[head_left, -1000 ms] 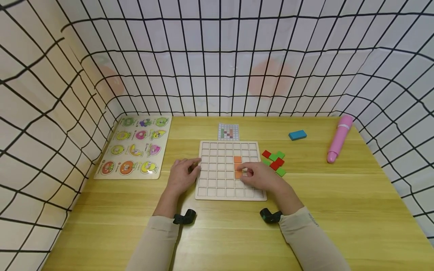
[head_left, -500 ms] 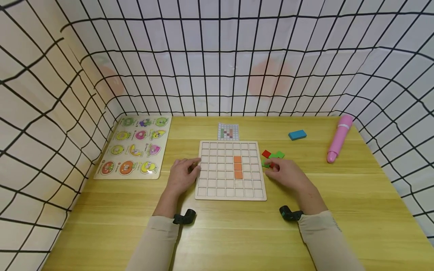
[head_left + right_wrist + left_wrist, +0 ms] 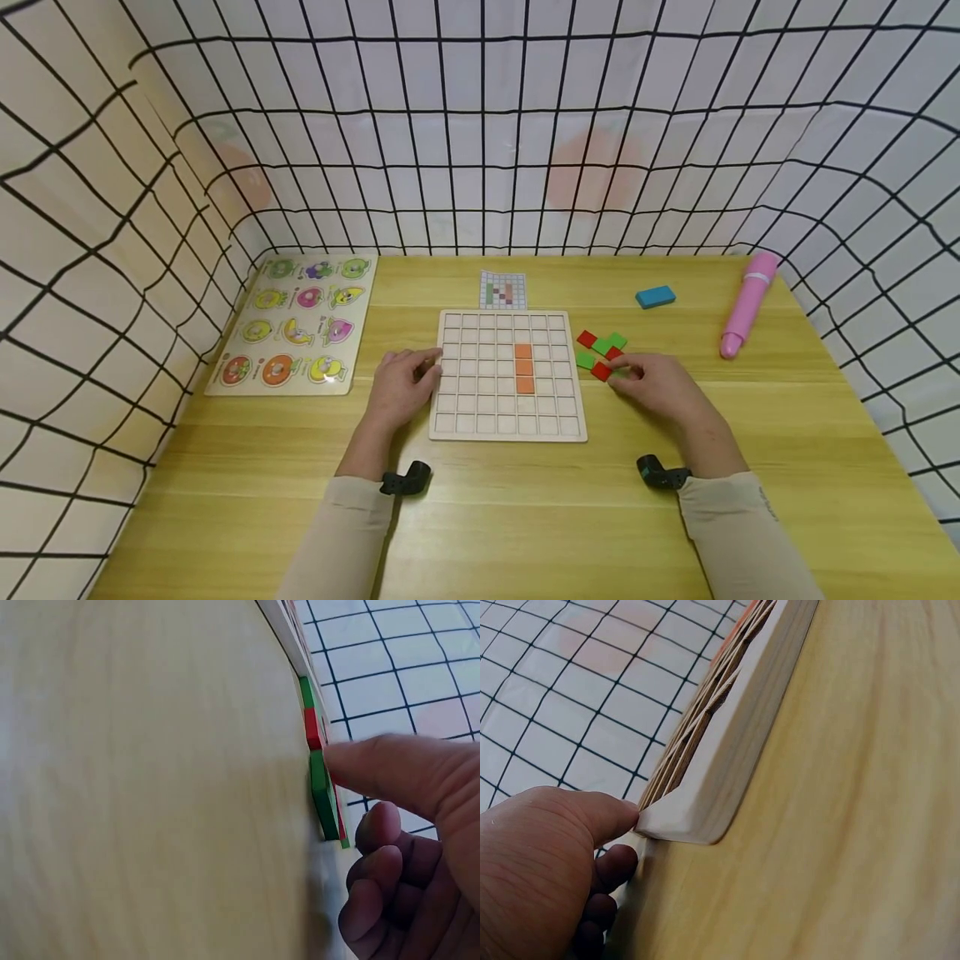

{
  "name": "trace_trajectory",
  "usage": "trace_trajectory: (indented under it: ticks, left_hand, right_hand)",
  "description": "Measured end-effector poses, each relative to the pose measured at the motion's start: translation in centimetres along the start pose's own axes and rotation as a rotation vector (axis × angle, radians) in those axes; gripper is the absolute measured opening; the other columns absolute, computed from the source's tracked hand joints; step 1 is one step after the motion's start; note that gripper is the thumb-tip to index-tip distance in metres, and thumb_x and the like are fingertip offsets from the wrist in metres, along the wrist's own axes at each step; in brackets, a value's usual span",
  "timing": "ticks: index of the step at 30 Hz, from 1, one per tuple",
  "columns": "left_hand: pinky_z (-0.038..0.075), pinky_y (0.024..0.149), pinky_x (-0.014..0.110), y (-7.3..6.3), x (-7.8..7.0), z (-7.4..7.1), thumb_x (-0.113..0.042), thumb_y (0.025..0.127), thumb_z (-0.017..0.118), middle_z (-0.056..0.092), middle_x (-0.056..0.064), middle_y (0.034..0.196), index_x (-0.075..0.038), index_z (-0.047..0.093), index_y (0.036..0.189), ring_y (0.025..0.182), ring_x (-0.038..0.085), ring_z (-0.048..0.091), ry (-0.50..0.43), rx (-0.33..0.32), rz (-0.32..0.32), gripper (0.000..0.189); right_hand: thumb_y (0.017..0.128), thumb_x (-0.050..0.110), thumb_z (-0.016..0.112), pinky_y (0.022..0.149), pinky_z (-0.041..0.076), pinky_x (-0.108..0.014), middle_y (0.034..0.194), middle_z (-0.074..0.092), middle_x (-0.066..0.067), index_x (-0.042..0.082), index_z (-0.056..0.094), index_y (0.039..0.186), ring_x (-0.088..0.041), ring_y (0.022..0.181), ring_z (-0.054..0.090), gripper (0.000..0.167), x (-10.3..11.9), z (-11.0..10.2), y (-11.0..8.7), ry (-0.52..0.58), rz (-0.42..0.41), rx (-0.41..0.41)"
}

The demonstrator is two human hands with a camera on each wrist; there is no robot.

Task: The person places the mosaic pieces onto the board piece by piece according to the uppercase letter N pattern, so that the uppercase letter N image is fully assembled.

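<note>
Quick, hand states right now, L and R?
Left hand: open, fingers against the left edge of the grid board, not gripping it.
Right hand: at a green tile; can't tell whether it's pinched.

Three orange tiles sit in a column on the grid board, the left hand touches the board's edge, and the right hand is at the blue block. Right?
No: the right hand is at the red and green tiles, not the blue block, as the head view shows. The orange tiles, grid board and left hand are as you say.
</note>
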State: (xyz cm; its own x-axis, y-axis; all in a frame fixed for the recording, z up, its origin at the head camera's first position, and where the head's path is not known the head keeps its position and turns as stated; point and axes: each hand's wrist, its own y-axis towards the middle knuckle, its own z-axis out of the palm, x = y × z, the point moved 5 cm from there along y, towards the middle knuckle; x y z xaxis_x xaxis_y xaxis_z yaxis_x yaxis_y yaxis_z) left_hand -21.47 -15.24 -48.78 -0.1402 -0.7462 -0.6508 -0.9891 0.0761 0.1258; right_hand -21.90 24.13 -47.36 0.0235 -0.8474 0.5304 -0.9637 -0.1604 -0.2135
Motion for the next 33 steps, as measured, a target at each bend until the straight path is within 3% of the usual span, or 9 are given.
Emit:
trace_trajectory:
  ticks: [5,9,19,33]
  left_hand:
    - [0.034,0.081,0.034,-0.05,-0.06,-0.08,-0.025,0.097,0.066,0.068,0.006,0.092,-0.018,0.072,0.13,0.089,0.023,0.049,-0.006,-0.004,-0.007,0.034]
    - [0.034,0.08,0.034,-0.04,-0.02,-0.07,-0.025,0.097,0.067,0.068,0.006,0.091,-0.018,0.072,0.13,0.088,0.023,0.048,-0.009,-0.008,-0.005,0.034]
    - [0.034,0.081,0.034,-0.05,-0.03,-0.01,-0.025,0.098,0.066,0.069,0.006,0.092,-0.017,0.072,0.13,0.088,0.023,0.049,-0.007,-0.005,-0.006,0.034]
    - [0.035,0.081,0.034,0.03,0.06,0.04,-0.025,0.098,0.066,0.068,0.006,0.092,-0.018,0.071,0.131,0.089,0.023,0.049,0.001,-0.002,-0.018,0.034]
  right_hand:
    - [0.093,0.035,0.073,0.067,0.037,-0.033,0.078,0.053,-0.002,0.012,0.07,0.121,-0.018,0.071,0.048,0.036,0.35,0.5,0.31,0.013,-0.01,-0.009]
    - [0.094,0.03,0.072,0.066,0.037,-0.033,0.077,0.052,-0.002,0.012,0.069,0.119,-0.018,0.069,0.047,0.03,0.63,0.62,0.34,0.013,-0.032,-0.001]
    - [0.092,0.032,0.074,0.067,0.034,-0.033,0.076,0.046,-0.001,0.011,0.066,0.129,-0.018,0.07,0.044,0.043,0.51,0.42,0.42,0.027,-0.03,0.062]
    - [0.094,0.032,0.072,0.065,0.034,-0.033,0.076,0.047,-0.002,0.01,0.067,0.128,-0.018,0.069,0.043,0.041,0.54,0.48,0.54,0.051,-0.031,0.063]
